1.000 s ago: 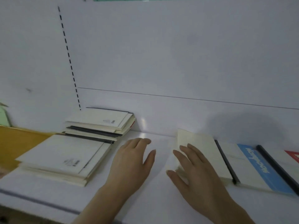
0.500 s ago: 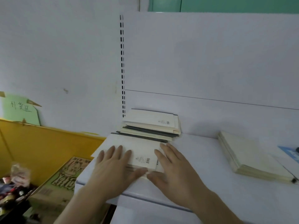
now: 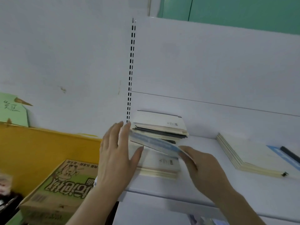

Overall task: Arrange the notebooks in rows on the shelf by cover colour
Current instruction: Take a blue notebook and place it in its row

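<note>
At frame centre, above the front stack [image 3: 159, 166] on the shelf [image 3: 203, 189], the right hand [image 3: 203, 166] pinches a thin, light, floppy blue notebook [image 3: 154, 142] by its corner, while the left hand [image 3: 116, 153], fingers straight, steadies its far edge; it is probably best supported at both ends.

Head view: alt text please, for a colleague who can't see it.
Two bare hands lift a blurred blue-edged notebook off the front cream pile on a white shelf: the left hand steadies one end and the right hand holds the other. More notebook piles lie behind and to the right.

Cream notebooks [image 3: 159, 163] w/ black spines, white shelf [image 3: 203, 189], yellow bin [image 3: 40, 146] – green carton [image 3: 61, 189]
</note>
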Demonstrator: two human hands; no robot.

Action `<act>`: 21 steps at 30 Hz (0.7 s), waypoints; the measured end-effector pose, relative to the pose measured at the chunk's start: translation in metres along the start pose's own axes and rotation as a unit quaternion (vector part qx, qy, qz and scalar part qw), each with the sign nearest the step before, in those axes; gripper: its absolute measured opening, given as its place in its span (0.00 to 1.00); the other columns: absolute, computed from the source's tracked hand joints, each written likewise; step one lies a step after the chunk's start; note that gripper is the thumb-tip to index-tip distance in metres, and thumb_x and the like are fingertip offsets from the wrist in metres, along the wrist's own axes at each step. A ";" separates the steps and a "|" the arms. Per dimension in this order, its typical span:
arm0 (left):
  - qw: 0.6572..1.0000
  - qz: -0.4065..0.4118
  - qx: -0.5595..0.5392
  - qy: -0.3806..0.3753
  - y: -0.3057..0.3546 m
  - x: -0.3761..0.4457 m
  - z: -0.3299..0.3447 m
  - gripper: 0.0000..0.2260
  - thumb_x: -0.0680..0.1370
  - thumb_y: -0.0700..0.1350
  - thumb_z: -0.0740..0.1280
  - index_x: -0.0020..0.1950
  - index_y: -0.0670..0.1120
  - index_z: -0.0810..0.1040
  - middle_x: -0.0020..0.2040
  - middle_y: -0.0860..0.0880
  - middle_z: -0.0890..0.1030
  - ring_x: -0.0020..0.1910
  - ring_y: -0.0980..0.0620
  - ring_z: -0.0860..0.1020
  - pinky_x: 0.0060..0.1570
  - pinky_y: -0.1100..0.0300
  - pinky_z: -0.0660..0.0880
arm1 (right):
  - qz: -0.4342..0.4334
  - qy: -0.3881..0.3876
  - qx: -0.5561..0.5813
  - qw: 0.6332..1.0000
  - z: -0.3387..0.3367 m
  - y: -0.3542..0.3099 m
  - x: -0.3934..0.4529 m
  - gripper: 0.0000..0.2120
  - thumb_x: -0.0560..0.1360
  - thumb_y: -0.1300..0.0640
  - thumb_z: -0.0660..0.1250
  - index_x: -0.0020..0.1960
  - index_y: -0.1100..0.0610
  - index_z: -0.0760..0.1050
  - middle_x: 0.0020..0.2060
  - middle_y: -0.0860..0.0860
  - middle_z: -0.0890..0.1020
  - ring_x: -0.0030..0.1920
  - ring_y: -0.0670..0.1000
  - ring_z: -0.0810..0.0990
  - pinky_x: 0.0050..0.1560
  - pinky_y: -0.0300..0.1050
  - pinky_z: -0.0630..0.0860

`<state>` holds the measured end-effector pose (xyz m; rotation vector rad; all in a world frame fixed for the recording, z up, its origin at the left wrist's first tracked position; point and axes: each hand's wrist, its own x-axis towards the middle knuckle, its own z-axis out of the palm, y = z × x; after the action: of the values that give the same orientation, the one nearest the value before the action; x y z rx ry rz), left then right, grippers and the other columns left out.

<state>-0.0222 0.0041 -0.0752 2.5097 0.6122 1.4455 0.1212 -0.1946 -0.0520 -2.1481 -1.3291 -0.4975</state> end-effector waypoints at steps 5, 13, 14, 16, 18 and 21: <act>0.977 -0.140 -0.155 -0.036 0.026 0.011 -0.006 0.39 0.76 0.58 0.66 0.79 0.54 0.47 0.77 0.52 0.61 0.74 0.52 0.62 0.66 0.54 0.68 | 0.142 0.069 0.217 0.963 -0.020 -0.010 0.000 0.10 0.79 0.44 0.56 0.50 0.44 0.76 0.35 0.45 0.83 0.36 0.44 0.82 0.34 0.39 0.78; 0.804 -0.308 -0.465 -0.206 0.061 0.005 0.010 0.16 0.75 0.61 0.65 0.59 0.55 0.75 0.50 0.57 0.84 0.50 0.56 0.83 0.49 0.48 0.82 | 0.276 0.052 0.522 0.806 -0.011 -0.039 -0.009 0.10 0.80 0.54 0.60 0.55 0.56 0.78 0.45 0.54 0.85 0.46 0.56 0.85 0.46 0.52 0.82; 0.798 -0.309 -0.487 -0.174 0.063 0.003 0.011 0.12 0.78 0.56 0.66 0.60 0.55 0.75 0.52 0.55 0.84 0.51 0.54 0.83 0.50 0.45 0.82 | 0.271 0.045 0.501 0.821 -0.008 -0.039 -0.009 0.11 0.80 0.51 0.60 0.54 0.55 0.78 0.45 0.53 0.86 0.47 0.54 0.85 0.48 0.52 0.82; 0.810 -0.304 -0.490 -0.107 0.059 0.003 0.008 0.08 0.81 0.48 0.65 0.59 0.54 0.76 0.53 0.54 0.84 0.53 0.52 0.83 0.53 0.44 0.80 | 0.249 0.055 0.441 0.861 -0.001 -0.034 -0.009 0.15 0.77 0.45 0.59 0.52 0.52 0.80 0.45 0.47 0.85 0.48 0.49 0.84 0.51 0.51 0.80; 0.820 -0.307 -0.478 -0.062 0.046 0.006 0.002 0.07 0.81 0.46 0.66 0.58 0.54 0.79 0.53 0.54 0.85 0.53 0.52 0.83 0.54 0.46 0.79 | 0.225 0.081 0.393 0.888 0.004 -0.023 -0.008 0.20 0.75 0.40 0.55 0.57 0.47 0.79 0.52 0.40 0.83 0.55 0.43 0.80 0.59 0.50 0.76; 0.824 -0.321 -0.467 -0.022 0.024 0.007 -0.009 0.07 0.81 0.45 0.66 0.56 0.53 0.81 0.51 0.55 0.85 0.52 0.54 0.83 0.54 0.51 0.78 | 0.145 0.006 0.170 0.975 0.020 -0.004 -0.006 0.26 0.79 0.36 0.49 0.71 0.46 0.66 0.69 0.39 0.69 0.70 0.39 0.64 0.73 0.45 0.61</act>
<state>-0.0202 -0.0148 -0.0565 1.3688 0.4833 1.0293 0.1158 -0.1844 -0.0701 -1.9988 -0.9871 -0.1515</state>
